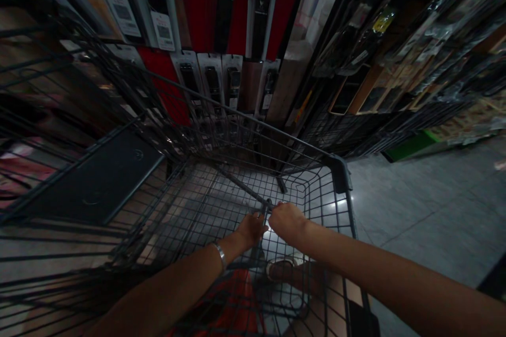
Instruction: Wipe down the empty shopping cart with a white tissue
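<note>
Both hands are low inside a wire shopping cart (pixel 294 138), close together. My right hand (pixel 288 221) is closed around the near end of a thin, dark, rod-like thing (pixel 241 184) that slants away to the upper left. I cannot tell its kind, or whether it is part of the cart. Just left of it, my left hand (pixel 252 229), with a silver bracelet (pixel 220 257) on the wrist, has its fingers curled in by the same end. What the left fingers hold, if anything, is hidden.
Racks of packaged goods on hanging cards (pixel 212 79) rise beyond the cart. A dark flat panel (pixel 98 179) is at the cart's left end. Grey floor (pixel 427 210) and a green-edged display (pixel 413 146) lie to the right. A shoe (pixel 286 263) shows through the wires.
</note>
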Demonstrator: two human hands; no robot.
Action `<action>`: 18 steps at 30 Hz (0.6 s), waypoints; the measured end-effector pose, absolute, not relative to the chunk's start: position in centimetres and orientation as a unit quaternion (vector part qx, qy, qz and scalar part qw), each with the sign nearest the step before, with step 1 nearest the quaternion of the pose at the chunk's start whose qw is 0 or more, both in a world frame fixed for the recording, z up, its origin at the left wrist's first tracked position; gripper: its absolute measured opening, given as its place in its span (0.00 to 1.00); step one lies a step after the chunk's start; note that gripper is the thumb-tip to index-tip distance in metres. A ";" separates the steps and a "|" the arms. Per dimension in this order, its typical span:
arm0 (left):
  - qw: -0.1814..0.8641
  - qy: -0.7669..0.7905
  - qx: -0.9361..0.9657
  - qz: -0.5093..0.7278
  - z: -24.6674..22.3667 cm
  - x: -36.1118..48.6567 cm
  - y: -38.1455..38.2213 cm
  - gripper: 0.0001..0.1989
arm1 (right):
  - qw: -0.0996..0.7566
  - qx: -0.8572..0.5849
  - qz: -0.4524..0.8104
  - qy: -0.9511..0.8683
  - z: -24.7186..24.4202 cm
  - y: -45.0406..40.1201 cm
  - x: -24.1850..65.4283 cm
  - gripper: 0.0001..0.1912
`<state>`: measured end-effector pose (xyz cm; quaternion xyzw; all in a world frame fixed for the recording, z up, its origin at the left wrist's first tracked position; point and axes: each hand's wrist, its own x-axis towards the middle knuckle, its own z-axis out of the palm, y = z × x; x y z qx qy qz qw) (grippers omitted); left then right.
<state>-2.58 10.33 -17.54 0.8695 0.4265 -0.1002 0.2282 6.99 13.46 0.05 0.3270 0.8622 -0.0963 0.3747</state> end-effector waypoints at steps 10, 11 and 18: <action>0.212 0.415 0.870 -0.161 -15.5 -2.7 10.6 0.13 | 0.455 0.472 -0.079 0.751 -5.3 16.4 10.5 0.16; 0.212 0.416 0.869 -0.162 -15.6 -2.7 10.6 0.14 | 0.464 0.474 -0.068 0.745 -5.7 16.3 10.6 0.17; 0.220 0.412 0.863 -0.191 -14.9 -2.7 10.7 0.16 | 0.475 0.486 -0.048 0.732 -5.9 15.3 9.9 0.13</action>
